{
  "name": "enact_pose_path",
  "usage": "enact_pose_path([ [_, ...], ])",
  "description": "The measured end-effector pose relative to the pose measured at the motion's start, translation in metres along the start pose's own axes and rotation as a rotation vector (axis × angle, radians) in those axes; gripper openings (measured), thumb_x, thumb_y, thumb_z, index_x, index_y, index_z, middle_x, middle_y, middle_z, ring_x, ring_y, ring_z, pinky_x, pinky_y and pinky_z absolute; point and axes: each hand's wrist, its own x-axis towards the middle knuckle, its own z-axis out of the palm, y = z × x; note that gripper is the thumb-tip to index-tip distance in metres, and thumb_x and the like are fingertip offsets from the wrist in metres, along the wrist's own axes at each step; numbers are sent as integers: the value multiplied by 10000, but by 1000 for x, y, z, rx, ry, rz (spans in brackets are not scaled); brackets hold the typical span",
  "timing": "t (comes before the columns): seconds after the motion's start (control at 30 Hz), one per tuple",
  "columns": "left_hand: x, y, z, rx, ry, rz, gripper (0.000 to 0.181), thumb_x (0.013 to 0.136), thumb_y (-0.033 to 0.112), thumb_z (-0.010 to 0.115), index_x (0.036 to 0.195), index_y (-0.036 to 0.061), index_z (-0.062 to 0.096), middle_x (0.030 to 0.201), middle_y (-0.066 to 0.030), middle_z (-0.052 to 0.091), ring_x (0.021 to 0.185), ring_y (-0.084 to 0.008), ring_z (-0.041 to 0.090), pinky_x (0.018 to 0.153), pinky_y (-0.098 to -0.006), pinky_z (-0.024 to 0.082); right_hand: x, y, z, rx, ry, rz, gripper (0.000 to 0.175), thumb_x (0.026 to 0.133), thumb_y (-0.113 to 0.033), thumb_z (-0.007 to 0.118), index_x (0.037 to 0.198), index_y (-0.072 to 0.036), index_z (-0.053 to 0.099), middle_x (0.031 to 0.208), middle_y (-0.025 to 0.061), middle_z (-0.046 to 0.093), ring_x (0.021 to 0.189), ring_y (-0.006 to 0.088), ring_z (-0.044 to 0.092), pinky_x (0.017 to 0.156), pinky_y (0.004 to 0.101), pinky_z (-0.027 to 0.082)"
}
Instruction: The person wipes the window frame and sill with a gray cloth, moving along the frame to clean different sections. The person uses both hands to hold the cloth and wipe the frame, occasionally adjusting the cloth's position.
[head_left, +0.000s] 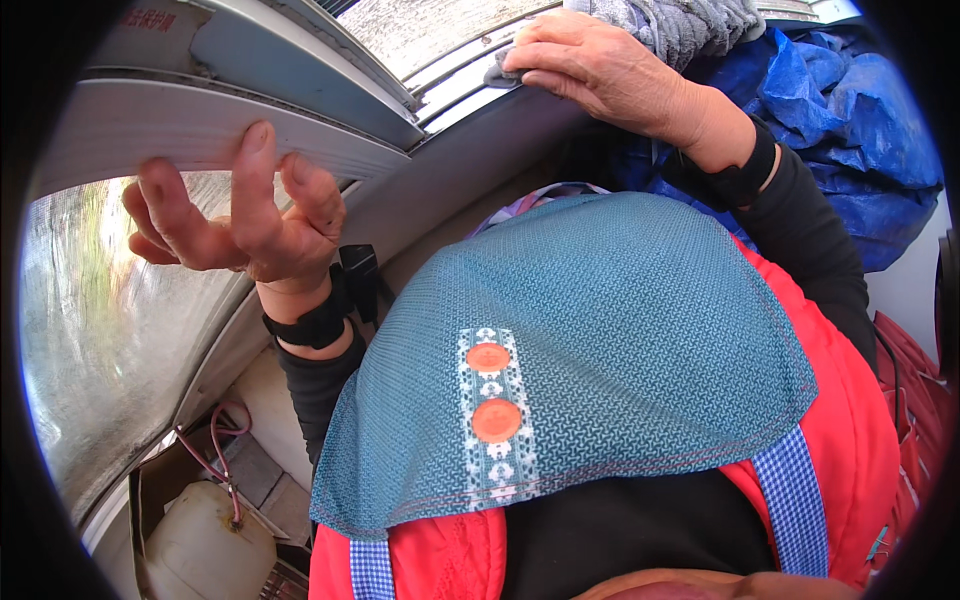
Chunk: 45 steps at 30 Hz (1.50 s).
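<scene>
My right hand (600, 71) is at the top, its fingers closed on a small part of a grey cloth (501, 73) pressed at the sliding-window track (461, 101). A bulkier grey ribbed towel (667, 30) lies on the sill behind that hand; whether the two pieces join is hidden. On the left, my left hand (262, 221) is raised palm up with fingers spread and nothing in it. Its fingertips overlap the white window frame (202, 124); I cannot tell if they touch it.
A crumpled blue plastic tarp (855, 120) is at the right. Cloudy glass (127, 315) fills the left side. Below it stands a whitish plastic jug (214, 547) with a pink tube (234, 502). A teal patterned apron (615, 322) covers my front.
</scene>
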Motion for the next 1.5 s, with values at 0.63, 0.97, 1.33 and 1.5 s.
enact_pose_path([
  [0.63, 4, 22, 10, -26, -28, -87, 275, 880, 213, 562, 1140, 136, 608, 1463, -181, 375, 1398, -380, 313, 1121, -530, 211, -67, 35, -28, -491, 99, 250, 237, 831, 55, 604, 1032, -65, 643, 985, 93, 552, 943, 289, 569, 886, 364, 482],
  [0.97, 7, 12, 7, -29, -29, -12, 251, 907, 235, 567, 1136, 146, 617, 1467, -183, 378, 1405, -378, 318, 1118, -535, 216, -81, 46, -32, -527, 139, 253, 212, 845, -38, 611, 1008, -149, 688, 964, 57, 562, 995, 267, 575, 925, 382, 444],
  [1.33, 27, 39, -15, -80, -37, -163, 193, 940, 220, 568, 1107, 137, 618, 1451, -218, 374, 1428, -429, 288, 1166, -587, 219, -95, 44, -42, -526, 321, 440, 271, 873, -146, 647, 1141, -112, 660, 1142, 118, 555, 1097, 318, 531, 1027, 439, 377],
  [1.5, 78, 59, -11, -655, -345, -71, 184, 919, 97, 567, 1084, 53, 635, 1306, -172, 541, 1236, -394, 515, 1035, -558, 438, -70, 48, -45, -608, 177, 993, 1030, 775, -603, 722, 1513, -22, 300, 1527, 289, 272, 1438, 466, 205, 1170, 572, 163],
])
